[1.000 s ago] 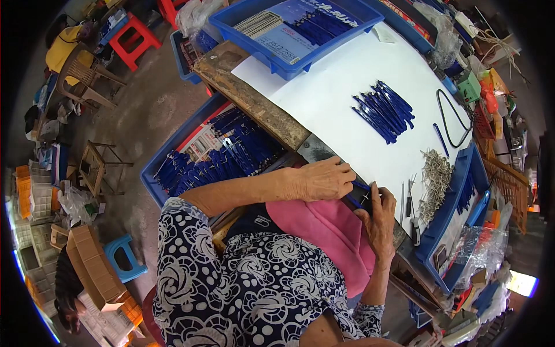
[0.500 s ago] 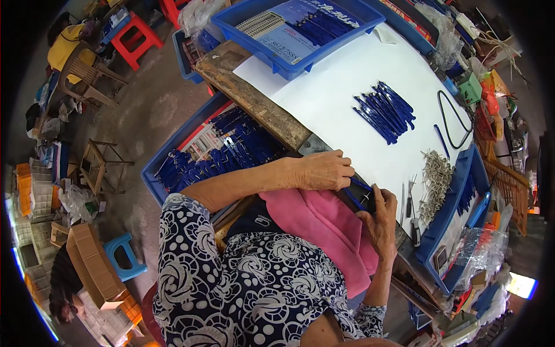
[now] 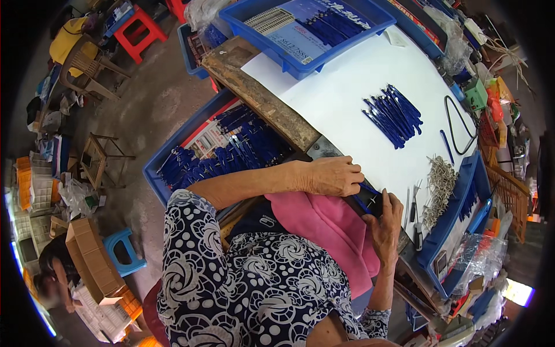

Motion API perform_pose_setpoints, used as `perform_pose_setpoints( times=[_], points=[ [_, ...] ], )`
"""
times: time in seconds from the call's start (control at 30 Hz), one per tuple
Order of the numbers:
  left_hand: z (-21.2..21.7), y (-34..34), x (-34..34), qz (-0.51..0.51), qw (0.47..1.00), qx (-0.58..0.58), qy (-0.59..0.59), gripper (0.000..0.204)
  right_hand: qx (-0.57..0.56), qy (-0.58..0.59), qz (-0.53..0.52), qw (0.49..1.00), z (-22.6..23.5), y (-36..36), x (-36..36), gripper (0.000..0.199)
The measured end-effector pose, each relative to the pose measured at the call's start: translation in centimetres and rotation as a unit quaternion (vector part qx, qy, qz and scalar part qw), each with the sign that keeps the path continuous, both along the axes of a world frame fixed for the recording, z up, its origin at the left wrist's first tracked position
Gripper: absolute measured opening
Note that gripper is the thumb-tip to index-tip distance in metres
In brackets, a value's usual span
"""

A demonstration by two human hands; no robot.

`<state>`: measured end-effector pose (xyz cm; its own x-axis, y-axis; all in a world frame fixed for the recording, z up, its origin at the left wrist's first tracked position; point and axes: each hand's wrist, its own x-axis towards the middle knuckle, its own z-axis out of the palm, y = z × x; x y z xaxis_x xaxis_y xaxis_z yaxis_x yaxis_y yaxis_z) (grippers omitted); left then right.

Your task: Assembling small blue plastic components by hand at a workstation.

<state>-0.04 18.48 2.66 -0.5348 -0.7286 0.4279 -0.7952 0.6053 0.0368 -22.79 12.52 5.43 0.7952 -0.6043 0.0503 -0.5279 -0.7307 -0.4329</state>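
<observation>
Over the table's near edge, my left hand (image 3: 335, 176) has its fingers curled closed on one end of a slender blue two-armed piece (image 3: 362, 203). At its other end, the thumb and fingers of my right hand (image 3: 386, 224) pinch it. A small silvery pin (image 3: 372, 200) shows between the two hands; its seat is too small to make out. On the white sheet (image 3: 324, 98) lies a neat row of similar blue pieces (image 3: 393, 117). Right of my hands sits a heap of small silvery metal parts (image 3: 437, 188), beside black-handled screwdrivers (image 3: 417, 236).
A blue tray (image 3: 306, 72) with more blue pieces stands at the far side. Under my left arm, a blue bin (image 3: 156, 184) holds many. Another blue tray (image 3: 432, 254) borders the right edge. A black loop (image 3: 462, 151) lies on the sheet. Pink cloth (image 3: 312, 225) covers my lap.
The whole view has shifted slightly, with the table lower and farther right. Both hands keep hold of the blue piece; my right fingers look a little straighter.
</observation>
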Motion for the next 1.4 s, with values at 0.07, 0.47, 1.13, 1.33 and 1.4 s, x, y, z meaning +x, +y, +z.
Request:
perform_pose_setpoints(
  times=[0.07,0.47,1.13,1.33,1.4],
  points=[
    [-0.3,0.0,0.0,-0.005,1.000,-0.011,0.028,0.011,0.010,-0.024,-0.004,1.000,0.1,-0.1,0.1,0.069],
    [-1.0,0.0,-0.5,0.045,0.997,-0.058,0.027,0.010,0.035,-0.010,0.007,0.999,0.3,-1.0,0.6,0.055],
    [-0.8,1.9,-2.6,0.198,0.975,-0.085,0.047,0.012,0.063,0.004,0.034,0.997,1.1,-0.6,1.2,0.045],
    [-0.8,2.0,-2.3,0.161,0.984,-0.015,0.073,0.010,0.016,0.012,0.031,0.999,0.4,-1.5,0.5,0.053],
    [-0.3,2.0,-1.6,0.144,0.987,0.006,0.068,0.008,0.000,0.021,0.036,0.999,0.6,-1.7,0.2,0.057]
  ],
)
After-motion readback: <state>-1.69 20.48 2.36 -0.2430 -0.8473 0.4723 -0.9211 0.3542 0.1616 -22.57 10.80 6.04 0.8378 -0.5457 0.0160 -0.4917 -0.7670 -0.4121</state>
